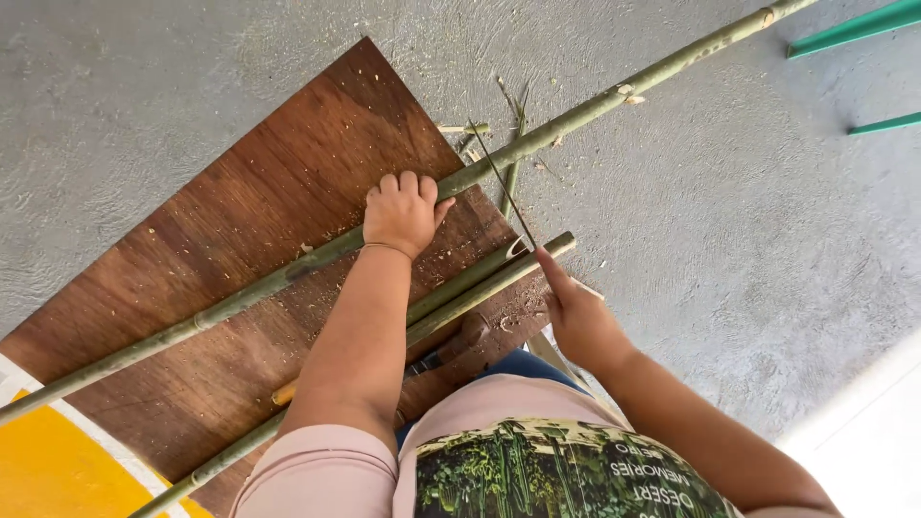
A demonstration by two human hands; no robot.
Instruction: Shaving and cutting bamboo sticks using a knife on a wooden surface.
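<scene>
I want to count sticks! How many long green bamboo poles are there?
3. One long pole crosses the brown board under the left hand. Two shorter poles lie side by side nearer the person, partly hidden by the arm. Small offcuts aren't counted.

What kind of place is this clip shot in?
Probably an informal craft spot on a bare concrete floor, maybe outdoors. The left hand presses a long green bamboo pole on a brown wooden board dusted with shavings; the right hand holds a thin sliver.

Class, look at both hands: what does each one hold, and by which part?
The left hand grips the long green bamboo pole around its middle stretch, over the brown board. The right hand pinches the lower end of a thin dark sliver.
</scene>
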